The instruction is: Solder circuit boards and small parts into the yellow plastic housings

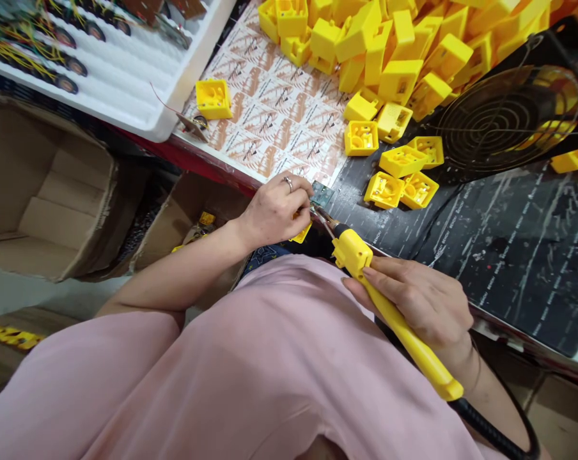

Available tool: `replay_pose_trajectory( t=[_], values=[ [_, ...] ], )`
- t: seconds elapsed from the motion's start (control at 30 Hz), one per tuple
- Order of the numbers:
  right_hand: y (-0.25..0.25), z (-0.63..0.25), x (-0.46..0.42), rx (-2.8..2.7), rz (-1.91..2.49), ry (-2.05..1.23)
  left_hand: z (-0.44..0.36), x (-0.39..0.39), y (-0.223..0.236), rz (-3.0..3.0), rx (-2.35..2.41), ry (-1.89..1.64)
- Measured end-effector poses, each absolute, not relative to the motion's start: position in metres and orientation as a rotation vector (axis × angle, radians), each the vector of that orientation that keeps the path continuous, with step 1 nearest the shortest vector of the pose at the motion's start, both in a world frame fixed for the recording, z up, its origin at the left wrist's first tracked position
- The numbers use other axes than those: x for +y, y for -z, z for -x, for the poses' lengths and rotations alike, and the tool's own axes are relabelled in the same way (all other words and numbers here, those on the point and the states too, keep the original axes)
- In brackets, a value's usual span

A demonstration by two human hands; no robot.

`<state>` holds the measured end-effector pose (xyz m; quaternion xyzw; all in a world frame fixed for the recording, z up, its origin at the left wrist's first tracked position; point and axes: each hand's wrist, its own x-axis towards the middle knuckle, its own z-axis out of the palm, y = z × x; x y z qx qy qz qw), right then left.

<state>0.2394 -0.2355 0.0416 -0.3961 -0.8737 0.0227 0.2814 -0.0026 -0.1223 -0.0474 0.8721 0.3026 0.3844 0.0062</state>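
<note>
My left hand (279, 207), with a ring on one finger, is closed at the table's front edge. Its fingers wrap round a small yellow plastic housing (300, 234), mostly hidden by the hand. A small green circuit board (321, 193) shows just beyond the fingertips; whether they pinch it too I cannot tell. My right hand (416, 303) grips a yellow-handled soldering iron (399, 326), its thin tip pointing up and left to the left fingertips. The exact spot the tip touches is too small to make out. A black cable (490, 428) runs from the handle's rear end.
Many yellow housings (399, 80) are heaped at the back, several loose ones in front. A black fan (509, 121) stands right on the dark mat (523, 255). Back left, a white foam tray (140, 108) holds wired parts. Cardboard boxes (49, 191) stand below, left.
</note>
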Motion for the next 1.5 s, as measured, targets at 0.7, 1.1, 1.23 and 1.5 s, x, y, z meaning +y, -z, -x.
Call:
replay_pose_trajectory(
  t=[0.7, 1.1, 1.23, 1.5],
  values=[
    [-0.042, -0.242, -0.228, -2.310, 0.969, -0.009, 0.001, -0.122, 0.045, -2.725, 0.930, -1.224],
    [-0.046, -0.239, -0.232, -2.317, 1.073, -0.100, 0.003, -0.122, 0.046, -2.700, 0.922, -1.182],
    [-0.051, -0.240, -0.233, -2.304, 1.103, -0.086, 0.003, -0.122, 0.046, -2.708, 0.923, -1.190],
    [-0.026, -0.256, -0.235, -2.055, 1.331, 0.090, 0.004, -0.122, 0.047, -2.684, 0.925, -1.182]
  ],
)
